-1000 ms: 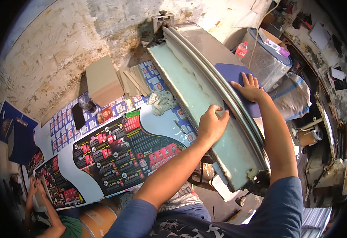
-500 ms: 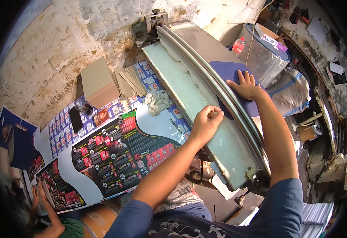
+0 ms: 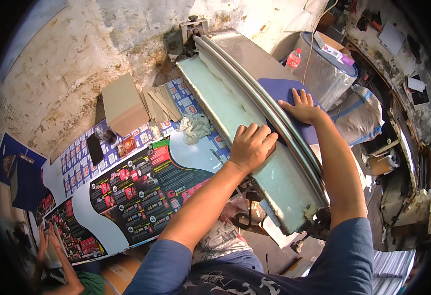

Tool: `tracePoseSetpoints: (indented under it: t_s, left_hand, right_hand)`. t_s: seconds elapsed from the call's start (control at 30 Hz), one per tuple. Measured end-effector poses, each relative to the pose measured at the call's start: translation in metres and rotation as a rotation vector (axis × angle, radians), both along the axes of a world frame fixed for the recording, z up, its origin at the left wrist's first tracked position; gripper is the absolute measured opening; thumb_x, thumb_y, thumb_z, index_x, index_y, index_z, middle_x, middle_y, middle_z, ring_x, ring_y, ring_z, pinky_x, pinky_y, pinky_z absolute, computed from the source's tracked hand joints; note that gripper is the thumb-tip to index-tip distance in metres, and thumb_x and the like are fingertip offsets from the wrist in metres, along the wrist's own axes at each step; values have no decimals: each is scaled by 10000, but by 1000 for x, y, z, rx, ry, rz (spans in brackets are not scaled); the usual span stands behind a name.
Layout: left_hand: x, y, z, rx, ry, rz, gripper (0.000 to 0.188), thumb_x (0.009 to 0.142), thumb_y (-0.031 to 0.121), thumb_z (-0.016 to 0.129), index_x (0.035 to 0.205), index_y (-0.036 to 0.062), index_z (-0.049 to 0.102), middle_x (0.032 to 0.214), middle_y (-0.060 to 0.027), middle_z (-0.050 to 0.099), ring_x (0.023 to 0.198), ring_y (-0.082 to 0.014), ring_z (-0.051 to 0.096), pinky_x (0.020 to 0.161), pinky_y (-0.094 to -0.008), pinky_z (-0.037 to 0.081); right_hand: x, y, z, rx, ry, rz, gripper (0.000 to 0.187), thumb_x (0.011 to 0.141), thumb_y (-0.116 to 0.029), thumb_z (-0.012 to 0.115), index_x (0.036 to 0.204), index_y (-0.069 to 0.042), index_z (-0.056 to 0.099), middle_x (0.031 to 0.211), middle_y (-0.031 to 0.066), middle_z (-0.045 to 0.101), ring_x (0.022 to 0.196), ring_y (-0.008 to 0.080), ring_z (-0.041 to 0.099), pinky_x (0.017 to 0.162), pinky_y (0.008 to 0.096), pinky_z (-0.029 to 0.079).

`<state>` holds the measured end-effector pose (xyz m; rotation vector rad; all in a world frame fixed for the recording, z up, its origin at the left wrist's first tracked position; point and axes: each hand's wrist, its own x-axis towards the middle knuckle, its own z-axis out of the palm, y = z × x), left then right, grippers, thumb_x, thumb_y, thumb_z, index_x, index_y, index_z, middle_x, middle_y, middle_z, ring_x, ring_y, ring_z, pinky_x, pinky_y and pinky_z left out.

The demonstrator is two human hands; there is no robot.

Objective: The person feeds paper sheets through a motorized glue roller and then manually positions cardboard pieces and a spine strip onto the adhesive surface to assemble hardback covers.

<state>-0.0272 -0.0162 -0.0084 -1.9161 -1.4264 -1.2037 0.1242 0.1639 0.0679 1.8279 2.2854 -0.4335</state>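
Observation:
A dark blue sheet lies on the grey bed behind a pair of long metal rollers. My right hand rests palm down on it, fingers spread. A small blue part of the sheet shows on the near side of the rollers. There my left hand is closed, knuckles up, with the fingertips curled at that blue edge; the grip itself is partly hidden. Beneath my left hand is a pale green, wet-looking tray running along the rollers.
At left, a table holds large printed sheets, a stack of grey boards, a crumpled rag and a phone. A co-worker's hands are at its lower left. A bottle stands by a wrapped drum.
My left hand has turned from thumb-side up to knuckles up, its fingers still curled near the rollers. My right hand stays flat on the blue sheet. The view has shifted slightly.

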Motion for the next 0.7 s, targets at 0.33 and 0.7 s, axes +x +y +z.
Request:
tracePoseSetpoints:
  t_s: [0.33,0.7]
  left_hand:
    - [-56,-63,59,108,-38,-147,128,764,79,682,882,100,636,1101,-48,725,1070,-244,690,1069,-534,435]
    - [-158,-280,97,51,-420,-90,176,830,37,678,985,10,600,1098,-218,741,915,-301,753,921,-430,570]
  right_hand:
    - [-27,-102,65,-303,963,-123,996,928,-751,526,1557,6,374,1572,246,420,1466,306,394,1207,420,288]
    - [-3,-308,7,775,600,403,453,685,-1,754,1125,-68,668,1075,105,717,1052,298,671,1069,496,447]
